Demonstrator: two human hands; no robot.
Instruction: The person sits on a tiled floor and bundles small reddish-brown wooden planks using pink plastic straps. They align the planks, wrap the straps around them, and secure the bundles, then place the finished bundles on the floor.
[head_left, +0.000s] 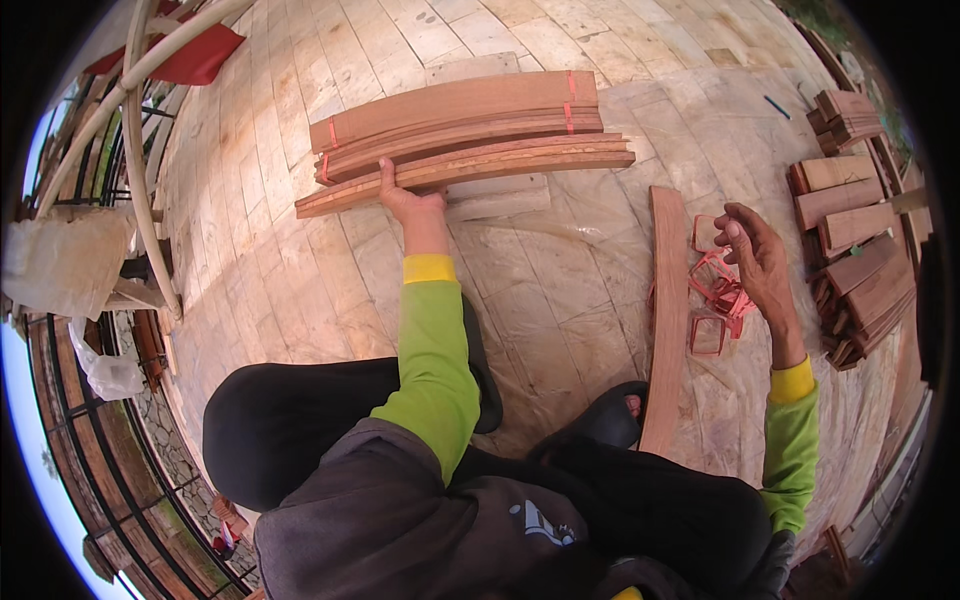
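My left hand (411, 206) is closed around a few narrow wooden strips (525, 163), its thumb over their upper side. They lie just in front of a bundle of wooden boards (457, 105), which has red straps near both ends. Over on the right, my right hand (756, 255) is raised with bent, parted fingers, and I see nothing held in it. Its fingertips are close to a pile of red plastic strap loops (724, 296) on the floor. Between the hands, nearer the right one, lies a single flat board (666, 322), running lengthwise away from me.
Stacked wood pieces (855, 217) line the right side. A pale block (502, 199) sits under the held strips. Clear plastic sheeting (570, 225) covers part of the tiled floor (300, 300). Pale poles (133, 150) stand at the left. My sandalled foot (600, 420) is beside the single board.
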